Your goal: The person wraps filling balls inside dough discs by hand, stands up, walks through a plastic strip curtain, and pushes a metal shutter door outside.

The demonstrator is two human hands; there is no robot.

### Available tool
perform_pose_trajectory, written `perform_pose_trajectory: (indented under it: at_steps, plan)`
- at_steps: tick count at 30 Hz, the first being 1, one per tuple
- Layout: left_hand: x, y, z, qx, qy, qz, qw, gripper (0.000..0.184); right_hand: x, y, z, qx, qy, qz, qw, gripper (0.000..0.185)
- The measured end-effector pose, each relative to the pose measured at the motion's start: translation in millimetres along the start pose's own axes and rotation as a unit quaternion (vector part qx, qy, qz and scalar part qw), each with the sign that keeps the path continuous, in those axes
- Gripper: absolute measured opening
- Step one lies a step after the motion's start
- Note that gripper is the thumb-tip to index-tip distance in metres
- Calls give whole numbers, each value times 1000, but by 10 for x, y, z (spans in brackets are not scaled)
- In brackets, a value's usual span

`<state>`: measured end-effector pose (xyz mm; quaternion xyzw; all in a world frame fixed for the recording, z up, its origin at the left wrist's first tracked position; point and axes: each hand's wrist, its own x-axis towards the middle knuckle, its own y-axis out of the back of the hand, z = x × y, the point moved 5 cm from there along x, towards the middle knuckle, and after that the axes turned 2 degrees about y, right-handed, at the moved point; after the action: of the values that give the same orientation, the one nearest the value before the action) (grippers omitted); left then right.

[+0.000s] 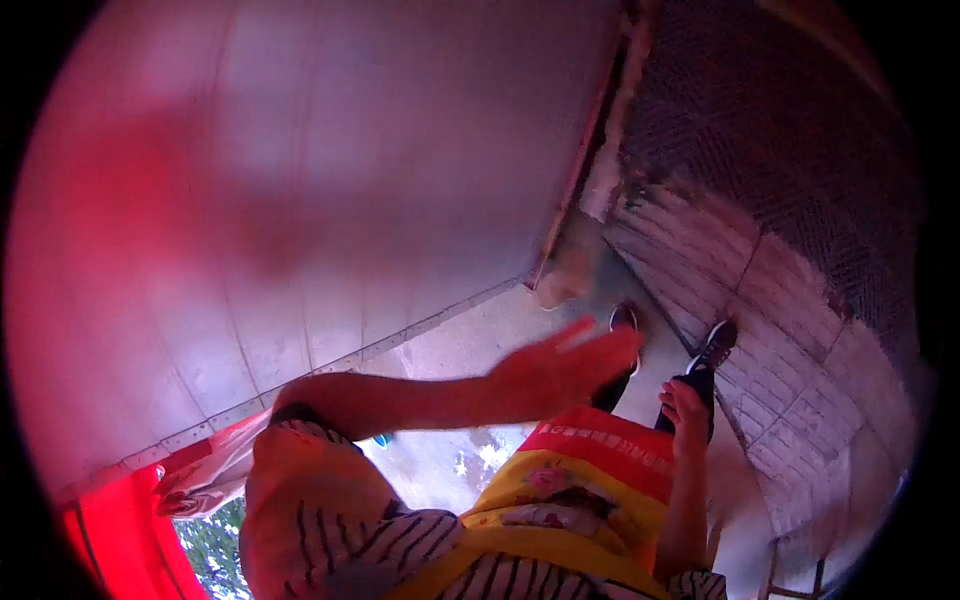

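My left hand [565, 372] reaches across in front of my body, its fingers stretched out and slightly blurred. It holds nothing and is above the upper edge of a red and yellow apron [600, 445] with printed lettering and a flower picture. Lower right of it, my right hand [684, 408] hangs beside the apron and in front of my dark trouser leg. Its fingers are loosely bent and a little apart, with no object visible in them. Beyond the hands, two dark shoes with pale soles show, one shoe [715, 345] standing out more plainly.
A large pale panelled surface [380, 190] fills the upper left. Grey paving slabs [790, 340] lie to the right, beside a dark textured strip [770, 130]. Red fabric [125, 530] and green foliage [217, 545] show at lower left. A thin metal frame [797, 590] stands at lower right.
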<state>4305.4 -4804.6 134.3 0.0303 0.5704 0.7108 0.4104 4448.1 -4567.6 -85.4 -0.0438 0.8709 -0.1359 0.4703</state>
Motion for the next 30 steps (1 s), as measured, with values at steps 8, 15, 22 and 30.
perform_pose_trajectory:
  at_steps: [8,15,22,30]
  plan:
    - [-468,442,-627,200,171,3,965,69,-146,-187,-511,0,17,-31,999,49]
    - [-1066,1205,-1382,333,310,42,889,84,-247,-62,-496,13,11,-47,999,45]
    - [-1375,1222,-2043,360,299,-16,884,91,-278,234,-323,22,-7,-24,999,40]
    - [-963,1260,-881,314,264,63,910,96,-272,351,-329,44,-27,-16,999,41]
